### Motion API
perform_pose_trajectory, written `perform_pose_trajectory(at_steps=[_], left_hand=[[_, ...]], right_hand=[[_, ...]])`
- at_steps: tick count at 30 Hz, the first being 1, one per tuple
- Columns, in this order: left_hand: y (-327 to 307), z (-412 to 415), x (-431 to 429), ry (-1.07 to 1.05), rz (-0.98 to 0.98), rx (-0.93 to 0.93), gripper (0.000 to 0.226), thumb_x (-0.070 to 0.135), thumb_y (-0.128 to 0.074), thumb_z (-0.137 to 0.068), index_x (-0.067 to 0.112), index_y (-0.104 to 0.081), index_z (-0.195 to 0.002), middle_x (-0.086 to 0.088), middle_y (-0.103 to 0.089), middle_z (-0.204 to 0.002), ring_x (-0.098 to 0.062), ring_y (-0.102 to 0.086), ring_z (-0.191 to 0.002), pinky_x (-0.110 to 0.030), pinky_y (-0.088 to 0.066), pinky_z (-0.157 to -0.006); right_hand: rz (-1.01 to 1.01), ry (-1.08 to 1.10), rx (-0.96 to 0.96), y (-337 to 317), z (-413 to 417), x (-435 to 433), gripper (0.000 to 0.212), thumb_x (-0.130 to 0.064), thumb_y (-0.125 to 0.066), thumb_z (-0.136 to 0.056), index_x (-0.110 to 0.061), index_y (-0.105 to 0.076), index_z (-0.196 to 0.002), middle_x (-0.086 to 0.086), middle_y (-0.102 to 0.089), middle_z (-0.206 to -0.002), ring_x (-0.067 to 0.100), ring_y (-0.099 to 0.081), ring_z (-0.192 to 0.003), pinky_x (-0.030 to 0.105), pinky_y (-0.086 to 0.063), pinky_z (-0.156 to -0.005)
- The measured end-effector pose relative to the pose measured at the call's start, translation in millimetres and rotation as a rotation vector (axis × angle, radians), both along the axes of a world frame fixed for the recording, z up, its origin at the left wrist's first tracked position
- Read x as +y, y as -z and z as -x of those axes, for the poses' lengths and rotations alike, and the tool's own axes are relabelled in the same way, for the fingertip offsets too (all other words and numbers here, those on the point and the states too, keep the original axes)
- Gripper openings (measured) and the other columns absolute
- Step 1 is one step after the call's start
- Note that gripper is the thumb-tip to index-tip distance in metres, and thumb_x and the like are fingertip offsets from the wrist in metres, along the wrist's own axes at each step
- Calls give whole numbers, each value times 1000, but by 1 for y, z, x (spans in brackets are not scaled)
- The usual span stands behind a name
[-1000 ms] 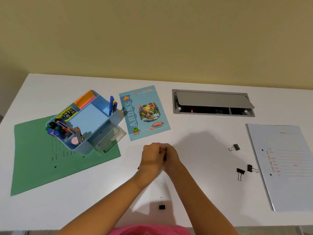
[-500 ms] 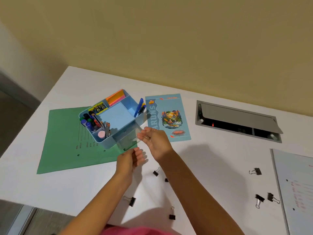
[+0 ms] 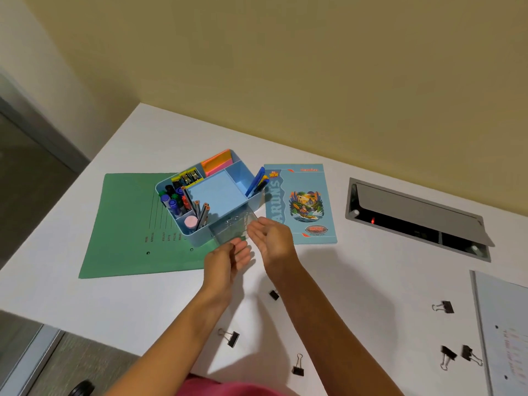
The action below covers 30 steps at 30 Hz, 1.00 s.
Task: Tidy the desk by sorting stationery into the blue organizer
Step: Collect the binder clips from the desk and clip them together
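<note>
Left hand (image 3: 228,260) and right hand (image 3: 271,238) hang open at the organizer (image 3: 200,239) drawer (image 3: 228,235); gather loose clips (image 3: 232,338) next, dropping them low.

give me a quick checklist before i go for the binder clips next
1. Clear drawer pulled out of the blue organizer: ok, it stands out at the front.
2. Left hand free: ok, fingers relaxed, nothing seen in it.
3. Right hand free: ok, palm open beside the drawer.
4. Binder clips sorted: not ok, six lie loose on the desk, three of them near the arms.
5. Room left in the drawer: cannot tell, it is see-through and partly behind the hands.
</note>
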<state>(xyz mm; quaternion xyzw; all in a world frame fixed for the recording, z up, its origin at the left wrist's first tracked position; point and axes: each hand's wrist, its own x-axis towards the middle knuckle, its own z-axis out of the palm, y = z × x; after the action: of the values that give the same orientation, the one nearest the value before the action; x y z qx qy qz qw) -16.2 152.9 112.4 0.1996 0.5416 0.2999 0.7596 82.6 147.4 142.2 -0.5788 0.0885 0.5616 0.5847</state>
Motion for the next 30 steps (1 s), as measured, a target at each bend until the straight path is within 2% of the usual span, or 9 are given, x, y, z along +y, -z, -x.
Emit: perform_pose_trajectory(at_steps=[3, 6, 10, 12, 14, 17, 19, 22, 30], left_hand=[[4, 0, 8, -40, 1, -17, 28, -1, -32, -98, 1, -54, -116, -14, -61, -106, -21, -62, -86, -21, -59, -61], [7, -1, 20, -40, -49, 22, 38, -5, -32, -97, 4, -48, -130, -9, -57, -123, -25, -60, -103, -28, -56, -77], [8, -4, 30, 28, -126, 142, 47, -8, -28, -94, 10, -50, -132, -2, -58, -123, -17, -61, -92, -25, -56, -70], [15, -5, 27, 66, -165, 239, 42, -1, -32, -96, 16, -53, -129, -1, -61, -118, -16, -59, -84, -26, -54, -67], [27, -3, 23, 160, -277, 428, 38, 9, -38, -97, 22, -53, -130, -3, -62, -121, -19, -60, -92, -34, -53, -82], [43, 2, 17, 416, -531, 789, 41, 18, -41, -98, 22, -45, -138, -10, -56, -130, -30, -55, -113, -41, -46, -97], [51, 5, 14, 539, -634, 924, 44, 18, -40, -97, 22, -40, -141, -13, -54, -128, -32, -54, -112, -43, -47, -90], [53, 11, 11, 672, -718, 1120, 49, 19, -42, -94, 24, -36, -142, -13, -52, -126, -34, -54, -109, -45, -51, -78], [46, 9, 7, 715, -896, 1345, 48, 20, -50, -92, 18, -43, -139, -11, -60, -119, -32, -61, -96, -41, -54, -68]], right_hand=[[6, 56, 59, 8, -3, -8, 40, 9, -21, -98, 18, -29, -136, 34, -33, -143, 44, -35, -133, 41, -26, -114], [61, 57, -1, 21, -1, -18, 36, 3, -34, -97, 13, -40, -131, 30, -46, -134, 42, -48, -124, 41, -41, -103], [139, -50, -122, 44, 6, -26, 31, -2, -44, -93, 5, -53, -122, 15, -54, -103, 20, -57, -78, 29, -50, -75], [178, -170, -303, 52, 13, -25, 24, -6, -44, -91, -6, -62, -107, 13, -57, -100, 18, -55, -72, 29, -50, -70], [154, -350, -671, 56, 22, -24, 32, -14, -38, -83, -11, -65, -100, 12, -60, -100, 20, -55, -80, 27, -49, -76], [85, -538, -1105, 67, 31, -22, 49, -11, -34, -77, -9, -61, -117, 16, -57, -103, 27, -52, -92, 21, -42, -83], [106, -687, -1230, 68, 28, -15, 47, -10, -38, -85, -11, -53, -129, 18, -50, -113, 32, -48, -104, 33, -41, -94], [172, -933, -1396, 73, 21, -6, 50, -17, -49, -94, -24, -36, -142, 12, -41, -124, 27, -40, -114, 34, -39, -100], [167, -1196, -1685, 79, 10, 1, 58, -23, -50, -95, -35, -24, -146, 14, -42, -120, 28, -45, -105, 36, -46, -81]])
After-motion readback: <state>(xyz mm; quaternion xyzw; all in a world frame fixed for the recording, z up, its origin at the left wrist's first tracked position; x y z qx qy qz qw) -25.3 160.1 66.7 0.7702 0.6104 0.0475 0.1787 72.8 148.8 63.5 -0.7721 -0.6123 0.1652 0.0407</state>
